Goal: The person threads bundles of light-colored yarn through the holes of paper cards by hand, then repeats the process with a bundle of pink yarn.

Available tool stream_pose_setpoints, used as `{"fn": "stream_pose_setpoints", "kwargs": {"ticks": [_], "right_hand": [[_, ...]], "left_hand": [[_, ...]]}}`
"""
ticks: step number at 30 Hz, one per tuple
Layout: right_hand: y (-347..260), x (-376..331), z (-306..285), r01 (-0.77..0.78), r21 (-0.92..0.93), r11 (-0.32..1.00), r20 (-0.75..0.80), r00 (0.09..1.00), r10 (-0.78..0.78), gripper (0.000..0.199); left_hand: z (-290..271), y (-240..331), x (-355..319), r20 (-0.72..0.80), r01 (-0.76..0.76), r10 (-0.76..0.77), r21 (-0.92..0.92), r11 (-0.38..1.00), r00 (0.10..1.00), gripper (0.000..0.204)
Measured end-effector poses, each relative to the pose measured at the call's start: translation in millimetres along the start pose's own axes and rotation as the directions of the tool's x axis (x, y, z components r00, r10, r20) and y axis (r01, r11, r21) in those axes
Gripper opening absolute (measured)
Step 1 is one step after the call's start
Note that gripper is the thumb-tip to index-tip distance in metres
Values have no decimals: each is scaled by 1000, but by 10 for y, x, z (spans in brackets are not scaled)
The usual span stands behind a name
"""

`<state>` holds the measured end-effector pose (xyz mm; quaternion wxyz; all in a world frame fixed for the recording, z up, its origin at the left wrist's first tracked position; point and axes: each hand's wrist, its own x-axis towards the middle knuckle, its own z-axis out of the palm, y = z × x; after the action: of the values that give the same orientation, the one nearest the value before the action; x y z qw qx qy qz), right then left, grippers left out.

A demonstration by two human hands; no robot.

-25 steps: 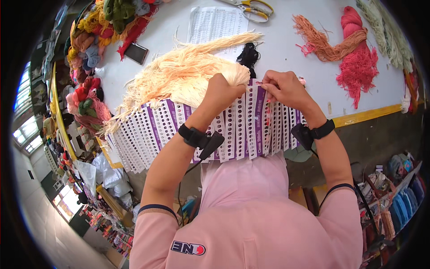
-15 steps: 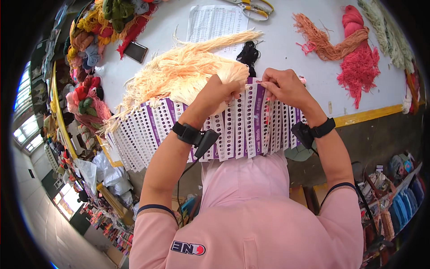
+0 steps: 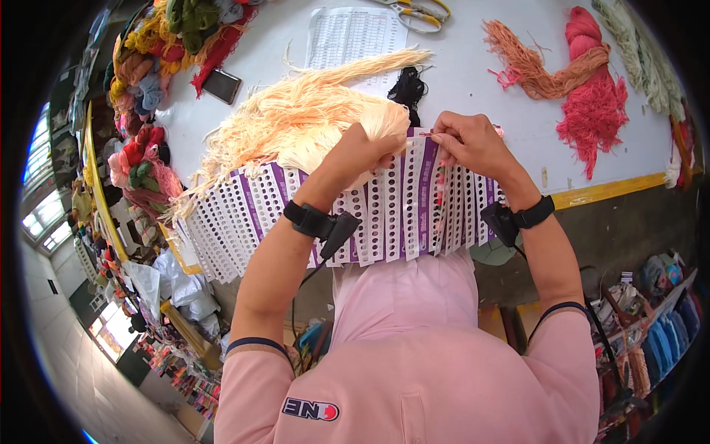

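Note:
A long row of overlapping white and purple perforated thread cards (image 3: 250, 211) hangs along the table's near edge, over my lap. Peach embroidery thread (image 3: 296, 118) lies in a thick heap across the top of the left and middle cards. My left hand (image 3: 362, 155) is closed at the top of a card beside this heap, its fingertips partly hidden. Just to its right, my right hand (image 3: 467, 144) pinches a fine pinkish-red thread (image 3: 425, 134) at the top of a purple-edged card. Pink-red strands hang down between the cards below that hand.
Black thread (image 3: 408, 92) lies behind the cards, with a printed sheet (image 3: 351, 37) and yellow-handled scissors (image 3: 418, 13) farther back. A phone (image 3: 221, 86) rests near piled coloured skeins (image 3: 148, 92) at left. Brown thread (image 3: 547, 78) crosses a pink skein (image 3: 592, 111) at right.
Both hands stay at nearly the same spot with their fingers closed. Only a very slight shift of the view shows.

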<state>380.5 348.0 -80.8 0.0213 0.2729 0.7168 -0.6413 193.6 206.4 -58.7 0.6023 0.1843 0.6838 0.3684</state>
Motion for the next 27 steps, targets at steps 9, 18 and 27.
{"fn": "stream_pose_setpoints", "kwargs": {"ticks": [9,18,27], "right_hand": [[81,30,17,-20,60,998,-121,992,27,9],[-23,-346,606,315,-502,805,-308,805,-507,11],[-720,-296,689,-105,585,804,-91,977,194,16]], "left_hand": [[-1176,35,-177,-274,-182,-52,-757,627,960,27],[-64,383,-643,86,-54,270,-880,472,959,55],[124,174,-547,136,-94,303,-765,637,943,59]]}}
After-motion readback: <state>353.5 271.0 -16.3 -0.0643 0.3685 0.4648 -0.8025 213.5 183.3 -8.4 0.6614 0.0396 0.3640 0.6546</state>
